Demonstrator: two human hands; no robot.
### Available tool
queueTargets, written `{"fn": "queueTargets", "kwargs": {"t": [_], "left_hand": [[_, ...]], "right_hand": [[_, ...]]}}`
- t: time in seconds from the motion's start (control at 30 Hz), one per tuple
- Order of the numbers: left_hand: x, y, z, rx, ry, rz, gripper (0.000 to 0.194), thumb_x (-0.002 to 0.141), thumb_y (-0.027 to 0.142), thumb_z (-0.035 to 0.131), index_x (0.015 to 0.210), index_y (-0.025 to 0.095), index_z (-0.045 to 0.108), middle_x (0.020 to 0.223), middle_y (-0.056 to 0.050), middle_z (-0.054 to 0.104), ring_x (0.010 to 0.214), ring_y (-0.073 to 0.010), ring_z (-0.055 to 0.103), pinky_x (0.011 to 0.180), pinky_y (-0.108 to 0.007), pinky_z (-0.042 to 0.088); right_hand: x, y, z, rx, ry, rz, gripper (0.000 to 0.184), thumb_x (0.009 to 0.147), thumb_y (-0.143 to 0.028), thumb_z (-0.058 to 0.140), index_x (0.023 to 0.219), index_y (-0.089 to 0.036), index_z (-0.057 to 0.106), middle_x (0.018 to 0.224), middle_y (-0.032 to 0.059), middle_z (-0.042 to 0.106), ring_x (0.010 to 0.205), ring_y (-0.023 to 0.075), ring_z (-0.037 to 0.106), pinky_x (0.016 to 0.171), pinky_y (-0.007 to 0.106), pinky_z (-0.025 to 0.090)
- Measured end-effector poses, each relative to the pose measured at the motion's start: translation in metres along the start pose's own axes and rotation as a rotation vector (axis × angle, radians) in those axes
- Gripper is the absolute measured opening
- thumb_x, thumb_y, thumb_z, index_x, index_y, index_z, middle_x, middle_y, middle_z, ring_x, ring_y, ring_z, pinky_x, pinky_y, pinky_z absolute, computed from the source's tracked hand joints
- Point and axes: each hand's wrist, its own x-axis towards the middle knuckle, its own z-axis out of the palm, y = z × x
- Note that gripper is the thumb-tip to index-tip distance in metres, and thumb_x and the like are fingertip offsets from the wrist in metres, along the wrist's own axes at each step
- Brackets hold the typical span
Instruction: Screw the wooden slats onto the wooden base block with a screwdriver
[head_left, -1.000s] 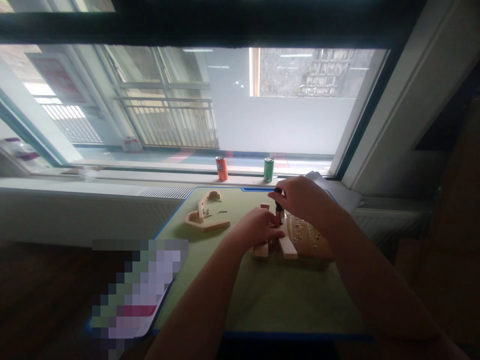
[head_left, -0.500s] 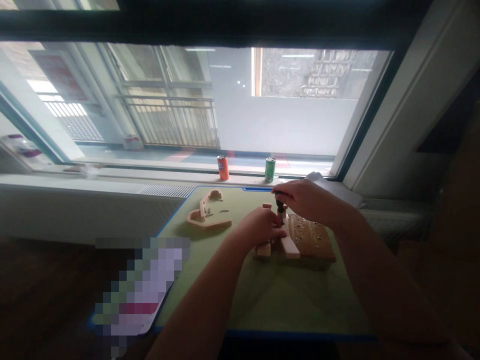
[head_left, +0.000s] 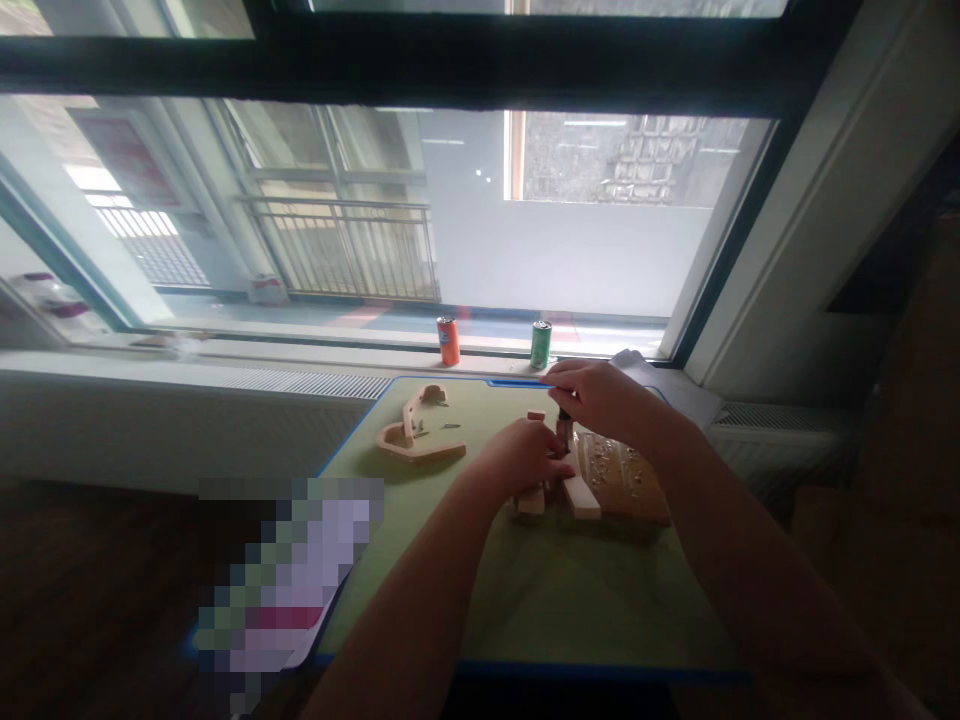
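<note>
My right hand point(head_left: 596, 395) is closed round the dark handle of an upright screwdriver point(head_left: 565, 434), gripping it from above. Its lower end points down at a pale wooden piece point(head_left: 582, 495), where my left fingers hide the contact. My left hand point(head_left: 527, 450) is closed on that wooden piece, thumb and fingertips against its side. Partly under my left palm lies another wooden part point(head_left: 532, 502). Just to the right is a brown wooden block point(head_left: 634, 490) with many small shiny bits on top, too small to name for certain.
On the green tabletop point(head_left: 562, 600) at the left lie curved wooden parts point(head_left: 420, 452) and a few small metal pieces point(head_left: 451, 426) like screws. An orange can point(head_left: 448, 342) and a green can point(head_left: 540, 345) stand on the windowsill. Papers point(head_left: 686, 395) lie behind my right hand.
My right hand has come slightly lower over the screwdriver handle, covering more of it. My left hand stays on the wooden piece. The whole view has shifted slightly.
</note>
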Motion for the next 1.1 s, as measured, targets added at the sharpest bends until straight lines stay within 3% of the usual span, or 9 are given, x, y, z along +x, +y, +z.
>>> {"fn": "queueTargets", "kwargs": {"t": [0.13,0.27,0.4,0.53,0.63,0.73,0.87,0.97,1.1], "left_hand": [[-0.001,0.001,-0.001,0.007,0.004,0.007,0.032,0.071,0.048,0.058,0.085,0.023,0.071,0.076,-0.002,0.064,0.067,-0.0152,0.053,0.057,-0.025,0.035],[-0.002,0.000,-0.001,-0.002,0.022,0.043,0.030,0.072,0.047,0.058,0.083,0.022,0.071,0.075,-0.002,0.064,0.071,-0.0162,0.054,0.058,-0.025,0.034],[-0.002,0.000,-0.002,-0.030,-0.021,0.032,0.031,0.073,0.046,0.057,0.084,0.021,0.071,0.073,-0.002,0.065,0.068,-0.0153,0.054,0.060,-0.025,0.035],[-0.002,0.000,-0.003,-0.016,-0.004,0.024,0.032,0.072,0.047,0.059,0.087,0.022,0.071,0.077,-0.002,0.064,0.065,-0.0140,0.053,0.059,-0.024,0.036],[-0.002,-0.001,-0.002,-0.015,0.017,0.043,0.031,0.071,0.047,0.060,0.088,0.023,0.071,0.080,-0.003,0.062,0.067,-0.0139,0.053,0.060,-0.023,0.037],[-0.002,-0.003,-0.001,-0.028,0.035,0.050,0.031,0.070,0.045,0.062,0.091,0.024,0.070,0.083,-0.003,0.062,0.072,-0.0147,0.053,0.062,-0.023,0.038],[-0.002,-0.006,0.000,-0.068,0.035,0.072,0.029,0.070,0.043,0.064,0.093,0.026,0.070,0.089,-0.002,0.062,0.078,-0.0160,0.054,0.067,-0.024,0.039],[-0.002,-0.009,0.000,-0.105,0.017,0.061,0.031,0.070,0.041,0.064,0.097,0.027,0.069,0.093,-0.002,0.062,0.078,-0.0157,0.055,0.069,-0.025,0.040],[-0.003,-0.014,-0.001,-0.165,0.007,0.107,0.027,0.075,0.032,0.058,0.099,0.026,0.069,0.091,-0.001,0.063,0.077,-0.0144,0.055,0.070,-0.024,0.041]], "right_hand": [[-0.005,0.006,-0.012,0.069,-0.017,-0.013,0.035,0.087,-0.020,0.041,0.117,-0.021,0.058,0.101,0.0045,0.066,0.080,0.0142,0.059,0.069,0.024,0.040],[-0.001,0.000,-0.011,-0.020,-0.023,-0.001,0.024,0.084,-0.035,0.051,0.090,-0.018,0.066,0.081,0.0041,0.066,0.070,0.0140,0.056,0.062,0.024,0.037],[0.006,-0.003,0.002,-0.218,0.027,0.135,0.040,0.085,-0.048,0.044,0.076,-0.016,0.066,0.072,0.0070,0.064,0.066,0.0162,0.055,0.059,0.027,0.034],[0.003,0.002,0.003,-0.143,0.062,0.100,0.033,0.086,-0.041,0.046,0.096,-0.017,0.067,0.088,0.0082,0.066,0.074,0.0163,0.057,0.064,0.026,0.037],[-0.004,0.004,-0.006,0.013,-0.009,0.021,0.034,0.087,-0.031,0.045,0.117,-0.021,0.059,0.096,0.0058,0.067,0.075,0.0136,0.058,0.063,0.023,0.038],[-0.010,0.001,-0.017,0.051,-0.095,0.011,0.036,0.089,-0.028,0.041,0.120,-0.022,0.057,0.091,0.0042,0.069,0.067,0.0120,0.057,0.058,0.022,0.036],[-0.008,-0.005,-0.020,0.032,-0.101,0.016,0.027,0.086,-0.034,0.046,0.094,-0.018,0.067,0.075,0.0026,0.067,0.060,0.0101,0.052,0.057,0.022,0.033],[-0.001,-0.006,-0.013,-0.106,-0.055,0.055,0.035,0.083,-0.044,0.049,0.072,-0.015,0.066,0.062,0.0026,0.061,0.054,0.0102,0.048,0.053,0.023,0.029],[0.003,-0.006,-0.005,-0.239,0.006,0.107,0.043,0.084,-0.050,0.045,0.070,-0.015,0.065,0.063,0.0049,0.061,0.056,0.0130,0.050,0.053,0.026,0.029]]}}
